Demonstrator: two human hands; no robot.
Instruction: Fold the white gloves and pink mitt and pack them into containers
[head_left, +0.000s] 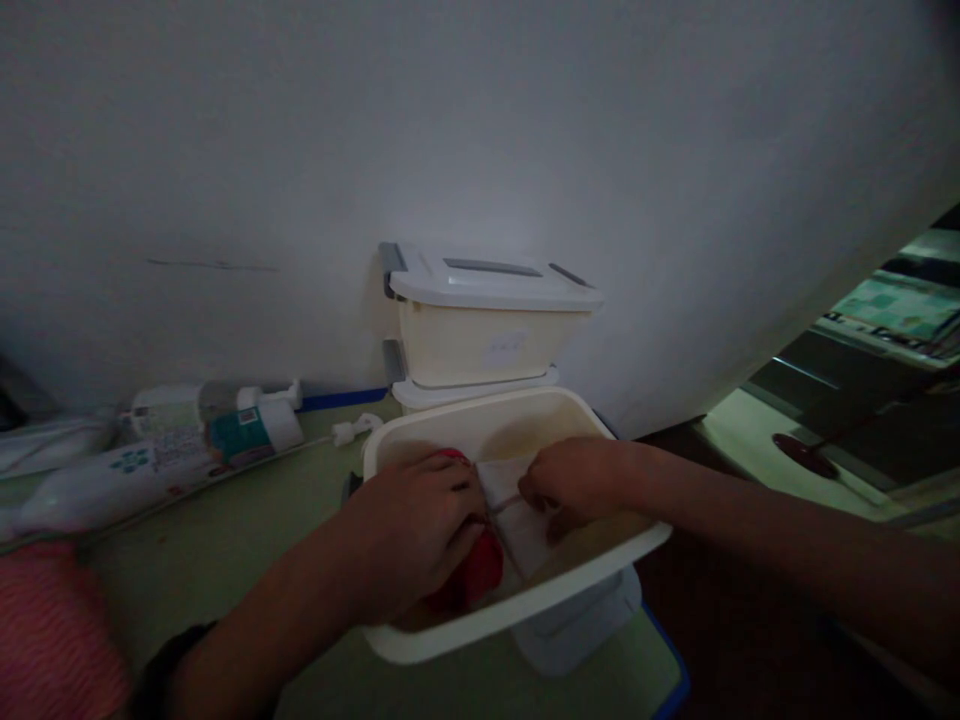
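Note:
An open white plastic bin (525, 600) sits tilted on the greenish table in front of me. Both my hands reach into it. My left hand (412, 530) lies curled over a red object (476, 575) at the bin's left side, fingers wrapped round it. My right hand (574, 478) is closed in a pinch on the edge of a white folded cloth or paper (517, 525) lying in the bin's middle. The two hands almost touch.
Behind the bin, two lidded white boxes (487, 325) are stacked against the wall. Plastic bottles (187, 440) lie on their sides at the left. A pink cloth (52, 640) is at the lower left. The table edge (675, 680) and a dark floor drop off at the right.

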